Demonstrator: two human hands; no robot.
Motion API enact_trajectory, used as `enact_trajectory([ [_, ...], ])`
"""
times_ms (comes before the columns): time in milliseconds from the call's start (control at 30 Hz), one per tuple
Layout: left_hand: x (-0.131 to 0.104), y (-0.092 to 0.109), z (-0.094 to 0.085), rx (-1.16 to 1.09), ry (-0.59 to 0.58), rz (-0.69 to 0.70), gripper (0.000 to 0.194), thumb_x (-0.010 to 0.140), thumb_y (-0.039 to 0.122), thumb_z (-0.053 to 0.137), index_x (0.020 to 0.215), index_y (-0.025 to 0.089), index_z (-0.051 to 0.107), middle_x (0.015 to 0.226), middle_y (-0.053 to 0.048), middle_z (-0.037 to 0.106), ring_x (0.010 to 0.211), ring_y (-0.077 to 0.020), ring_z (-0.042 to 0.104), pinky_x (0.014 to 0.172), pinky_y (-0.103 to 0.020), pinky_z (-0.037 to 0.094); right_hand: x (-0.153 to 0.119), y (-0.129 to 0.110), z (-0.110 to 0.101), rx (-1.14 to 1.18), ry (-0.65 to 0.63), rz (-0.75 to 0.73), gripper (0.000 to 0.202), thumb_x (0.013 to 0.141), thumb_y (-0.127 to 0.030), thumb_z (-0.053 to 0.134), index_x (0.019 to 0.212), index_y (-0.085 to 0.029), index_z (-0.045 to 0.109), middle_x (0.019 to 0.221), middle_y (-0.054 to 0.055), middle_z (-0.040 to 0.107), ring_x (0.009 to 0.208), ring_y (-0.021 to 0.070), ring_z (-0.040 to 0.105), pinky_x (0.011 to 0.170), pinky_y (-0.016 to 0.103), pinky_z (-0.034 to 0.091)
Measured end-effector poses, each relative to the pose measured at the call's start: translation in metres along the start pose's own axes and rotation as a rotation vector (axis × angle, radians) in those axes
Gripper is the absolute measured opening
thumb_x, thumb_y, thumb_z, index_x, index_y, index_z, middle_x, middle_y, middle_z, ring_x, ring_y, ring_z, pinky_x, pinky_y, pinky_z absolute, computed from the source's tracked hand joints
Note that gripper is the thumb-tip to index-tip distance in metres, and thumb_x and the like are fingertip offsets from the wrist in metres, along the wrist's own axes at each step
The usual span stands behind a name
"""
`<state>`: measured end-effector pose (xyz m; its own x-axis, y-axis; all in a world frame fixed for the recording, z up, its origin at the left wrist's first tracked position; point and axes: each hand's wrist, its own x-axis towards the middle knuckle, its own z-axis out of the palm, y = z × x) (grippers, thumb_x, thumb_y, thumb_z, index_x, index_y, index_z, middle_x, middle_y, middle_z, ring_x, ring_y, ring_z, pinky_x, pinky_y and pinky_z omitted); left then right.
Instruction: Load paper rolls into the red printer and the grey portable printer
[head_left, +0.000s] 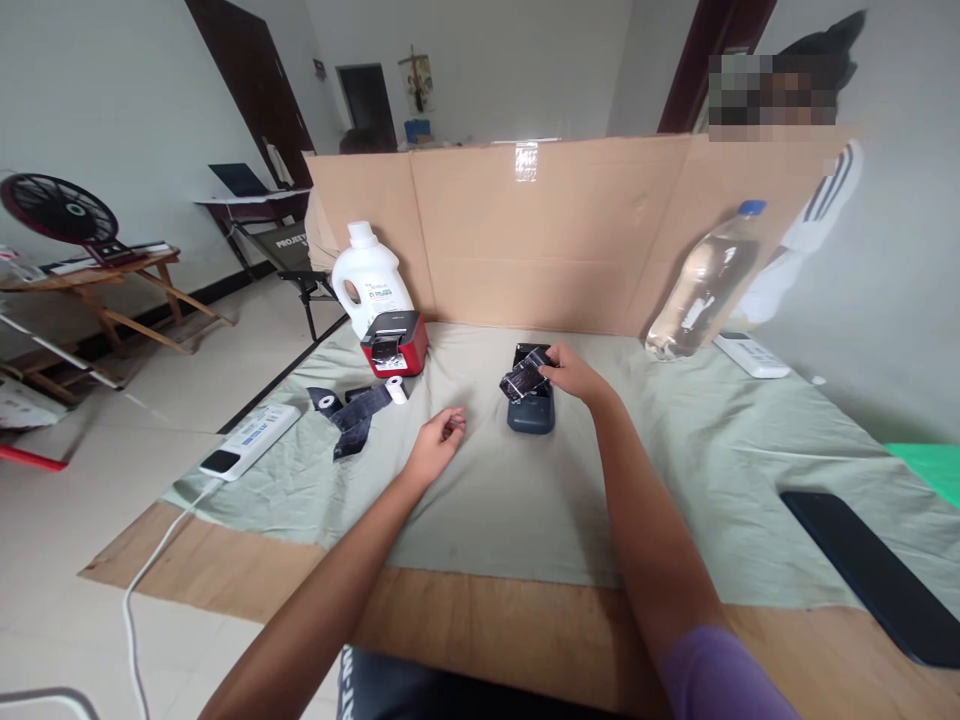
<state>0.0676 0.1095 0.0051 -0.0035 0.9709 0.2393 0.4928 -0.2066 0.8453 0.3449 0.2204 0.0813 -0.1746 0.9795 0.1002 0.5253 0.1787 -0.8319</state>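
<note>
A pale green cloth (480, 510) spreads in front of me, with a cardboard panel (525, 240) upright along its far side. A clear bottle (705, 290) leans at the right, and a white jug (375, 285) stands at the left behind a red-and-black device (403, 356). Between my forearms sits a smaller dark device (531, 417). My left hand (439, 445) is loosely open near it, fingers half curled. My right hand (570, 372) pinches the end of a black strip (524, 377), which lies over the dark device's far part.
</note>
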Motion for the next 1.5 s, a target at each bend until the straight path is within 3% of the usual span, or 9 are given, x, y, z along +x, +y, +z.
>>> enact_trajectory([
  [133,0.001,-0.003,0.001,-0.002,-0.009,0.001,0.037,0.087,0.032,0.053,0.117,0.014,0.063,0.103,-0.008,0.070,0.079,-0.0159,0.064,0.072,-0.028,0.052,0.006,0.012,0.002,-0.120,-0.072,-0.069,0.010,0.079,-0.013,0.057,0.088,-0.019,0.059,0.086,0.003,0.067,0.069,0.0166,0.060,0.069,0.029,0.046],
  [367,0.001,-0.005,0.001,0.016,-0.030,0.013,0.036,0.087,0.032,0.054,0.118,0.015,0.063,0.103,-0.008,0.070,0.080,-0.0159,0.064,0.071,-0.027,0.051,0.007,0.015,0.022,-0.386,0.005,-0.189,0.024,0.079,-0.006,0.057,0.096,-0.017,0.070,0.109,0.011,0.064,0.093,0.0223,0.061,0.086,0.033,0.046],
  [567,0.001,-0.007,0.001,0.034,-0.040,0.029,0.036,0.088,0.032,0.054,0.119,0.016,0.062,0.104,-0.007,0.070,0.081,-0.0163,0.064,0.073,-0.028,0.051,0.004,0.019,0.038,-0.489,0.070,-0.111,0.029,0.076,-0.004,0.059,0.098,-0.018,0.070,0.112,0.012,0.062,0.096,0.0258,0.060,0.082,0.035,0.046],
  [933,-0.003,-0.002,0.001,0.055,-0.048,0.060,0.034,0.088,0.029,0.054,0.118,0.016,0.063,0.103,-0.007,0.070,0.077,-0.0154,0.063,0.069,-0.027,0.051,0.001,0.011,0.039,-0.472,0.152,0.127,0.014,0.074,-0.014,0.072,0.085,-0.021,0.074,0.109,0.011,0.060,0.086,0.0238,0.063,0.079,0.037,0.048],
  [1033,-0.002,0.003,0.003,0.088,-0.049,0.097,0.034,0.089,0.029,0.053,0.120,0.017,0.061,0.105,-0.007,0.069,0.078,-0.0158,0.063,0.071,-0.027,0.052,0.002,0.012,0.037,-0.451,0.171,0.122,0.009,0.072,-0.019,0.074,0.082,-0.021,0.075,0.103,0.011,0.062,0.081,0.0212,0.063,0.076,0.035,0.049],
  [1133,0.007,0.017,0.011,0.223,-0.082,0.266,0.032,0.090,0.028,0.054,0.120,0.019,0.062,0.108,-0.007,0.067,0.096,-0.0204,0.063,0.087,-0.033,0.051,0.005,0.014,0.030,-0.403,0.261,0.040,0.007,0.079,-0.025,0.067,0.081,-0.020,0.072,0.097,0.010,0.064,0.084,0.0216,0.062,0.079,0.034,0.049],
  [1267,0.029,0.042,0.036,0.361,-0.149,0.493,0.044,0.089,0.030,0.061,0.132,0.024,0.059,0.126,-0.008,0.063,0.119,-0.0260,0.053,0.105,-0.041,0.041,0.011,0.014,0.020,-0.247,0.430,-0.097,0.031,0.088,-0.024,0.053,0.116,-0.017,0.064,0.116,0.013,0.065,0.102,0.0252,0.061,0.094,0.040,0.046],
  [1367,0.040,0.051,0.057,0.341,-0.151,0.518,0.042,0.092,0.036,0.059,0.133,0.029,0.060,0.135,-0.005,0.060,0.124,-0.0267,0.048,0.107,-0.044,0.037,0.015,0.014,0.018,-0.152,0.349,-0.165,0.044,0.089,-0.021,0.049,0.132,-0.017,0.055,0.130,0.013,0.060,0.110,0.0243,0.059,0.098,0.040,0.045],
  [1500,0.036,0.045,0.071,0.354,-0.091,0.504,0.033,0.097,0.040,0.051,0.124,0.031,0.068,0.134,-0.002,0.063,0.122,-0.0271,0.047,0.104,-0.045,0.038,0.016,0.013,0.020,-0.180,0.279,-0.234,0.037,0.086,-0.019,0.053,0.121,-0.016,0.063,0.125,0.013,0.060,0.105,0.0225,0.060,0.095,0.037,0.047],
])
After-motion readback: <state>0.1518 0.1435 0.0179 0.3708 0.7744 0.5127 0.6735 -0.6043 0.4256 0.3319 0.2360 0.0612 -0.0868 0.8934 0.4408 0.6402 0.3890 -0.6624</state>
